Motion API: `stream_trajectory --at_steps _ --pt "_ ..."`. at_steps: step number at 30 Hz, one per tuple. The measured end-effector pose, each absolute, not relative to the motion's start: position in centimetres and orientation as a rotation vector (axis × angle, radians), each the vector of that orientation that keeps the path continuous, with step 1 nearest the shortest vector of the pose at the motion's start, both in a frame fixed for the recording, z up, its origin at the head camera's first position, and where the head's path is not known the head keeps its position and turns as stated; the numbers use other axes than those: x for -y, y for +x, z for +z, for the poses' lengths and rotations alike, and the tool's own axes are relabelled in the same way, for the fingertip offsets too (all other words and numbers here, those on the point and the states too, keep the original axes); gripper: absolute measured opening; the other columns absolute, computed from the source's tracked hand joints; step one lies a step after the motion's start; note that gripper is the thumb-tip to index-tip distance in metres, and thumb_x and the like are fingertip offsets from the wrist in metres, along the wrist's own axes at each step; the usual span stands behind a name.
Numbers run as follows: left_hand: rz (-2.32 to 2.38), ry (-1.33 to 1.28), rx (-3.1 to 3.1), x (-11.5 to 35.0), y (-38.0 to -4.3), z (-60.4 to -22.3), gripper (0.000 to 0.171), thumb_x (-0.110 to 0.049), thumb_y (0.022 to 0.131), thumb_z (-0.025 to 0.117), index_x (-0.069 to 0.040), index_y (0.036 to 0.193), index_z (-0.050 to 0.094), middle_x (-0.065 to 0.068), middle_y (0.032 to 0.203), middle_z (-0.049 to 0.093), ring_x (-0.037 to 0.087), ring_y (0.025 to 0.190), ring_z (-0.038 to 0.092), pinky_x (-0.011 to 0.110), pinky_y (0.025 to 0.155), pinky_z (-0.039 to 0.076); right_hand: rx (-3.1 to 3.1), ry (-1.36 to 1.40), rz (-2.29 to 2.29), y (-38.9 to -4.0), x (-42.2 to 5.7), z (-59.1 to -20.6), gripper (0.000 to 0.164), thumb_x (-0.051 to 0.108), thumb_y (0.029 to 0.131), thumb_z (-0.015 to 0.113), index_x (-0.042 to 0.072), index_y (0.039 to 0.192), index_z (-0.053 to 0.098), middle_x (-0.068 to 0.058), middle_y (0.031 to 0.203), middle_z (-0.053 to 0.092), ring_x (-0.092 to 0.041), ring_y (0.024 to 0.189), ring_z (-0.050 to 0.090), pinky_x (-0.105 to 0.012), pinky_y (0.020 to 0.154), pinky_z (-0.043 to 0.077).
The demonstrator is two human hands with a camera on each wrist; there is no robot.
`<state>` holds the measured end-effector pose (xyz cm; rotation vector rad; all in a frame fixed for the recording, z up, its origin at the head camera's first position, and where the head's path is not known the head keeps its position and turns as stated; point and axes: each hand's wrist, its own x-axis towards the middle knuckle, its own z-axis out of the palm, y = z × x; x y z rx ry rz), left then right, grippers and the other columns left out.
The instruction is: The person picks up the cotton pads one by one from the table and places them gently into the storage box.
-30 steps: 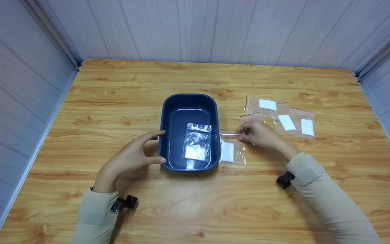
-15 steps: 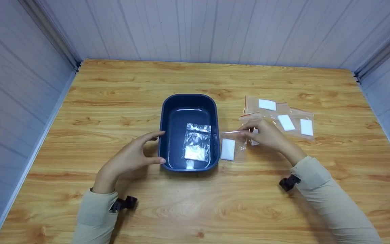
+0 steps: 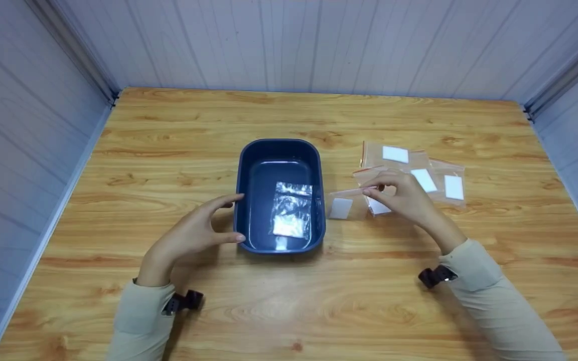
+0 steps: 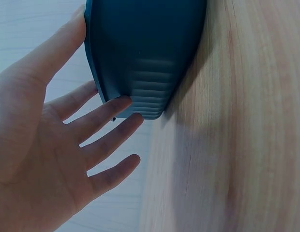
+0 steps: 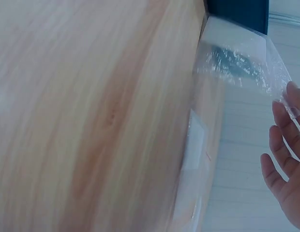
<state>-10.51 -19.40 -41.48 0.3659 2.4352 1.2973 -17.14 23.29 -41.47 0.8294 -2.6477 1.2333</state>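
Observation:
A dark blue rectangular bin [image 3: 261, 193] stands upright mid-table, with one clear zip bag [image 3: 291, 205] lying inside. My left hand [image 3: 188, 228] spreads against the bin's left side, thumb and a finger at the rim. In the left wrist view, its fingers are mostly straight, and the fingertips overlap the ribbed wall. To the right of the bin, my right hand [image 3: 407, 198] pinches the edge of another clear zip bag [image 3: 340, 208] between thumb and index finger. This bag holds a white rectangular piece [image 5: 232, 36], and the right wrist view has it raised above the table, beside the bin.
Several more zip bags with white pieces lie right of the bin: one bag [image 3: 379, 205] partly under my right hand, others [image 3: 395, 154] farther back, overlapping. The wooden table [image 3: 289, 306] meets a pale panel wall [image 3: 289, 45] behind, with side panels left and right.
My right hand has lifted the pinched zip bag off the table and shifted a little to the right, uncovering the bag beneath it. My left hand and the bin stay put.

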Motion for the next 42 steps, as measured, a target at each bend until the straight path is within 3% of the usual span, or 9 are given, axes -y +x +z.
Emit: stream_trajectory --at_steps 7,13,29,42 --pt "1.290 0.338 -2.432 19.3 -10.5 -41.4 0.085 -0.034 0.080 0.084 -0.023 0.152 0.040 0.005 0.156 0.037 0.030 0.146 0.027 0.056 0.116 0.023 2.548 0.840 1.275 -16.3 -23.3 -40.4 0.005 0.006 0.087 0.076 0.009 0.090 0.079 0.002 0.082 0.070 -0.012 0.077 0.056 -0.019 0.070 0.043" --pt "1.277 0.328 -2.440 19.3 -10.5 -41.4 0.085 -0.035 0.080 0.084 -0.025 0.152 0.039 0.005 0.156 0.037 0.030 0.146 0.027 0.055 0.116 0.023 2.531 0.766 1.284 -15.5 -23.1 -39.5 0.007 0.008 0.089 0.074 0.012 0.092 0.079 0.004 0.083 0.071 -0.011 0.078 0.057 -0.022 0.073 0.044" --pt "1.297 0.390 -2.440 19.4 -10.6 -41.5 0.086 -0.039 0.079 0.083 -0.021 0.152 0.040 0.005 0.154 0.041 0.028 0.143 0.032 0.052 0.116 0.028 2.397 0.688 1.279 -14.1 -21.8 -37.1 0.006 0.000 0.084 0.077 0.004 0.088 0.076 -0.002 0.085 0.072 -0.007 0.080 0.058 -0.022 0.080 0.045" --pt "1.298 0.389 -2.430 19.5 -10.6 -41.5 0.087 -0.041 0.079 0.083 -0.021 0.152 0.039 0.006 0.154 0.040 0.029 0.144 0.031 0.054 0.117 0.024 2.295 0.798 1.355 -13.5 -19.9 -36.1 0.015 -0.002 0.087 0.073 0.008 0.096 0.079 -0.001 0.094 0.075 -0.011 0.084 0.064 -0.025 0.074 0.047"
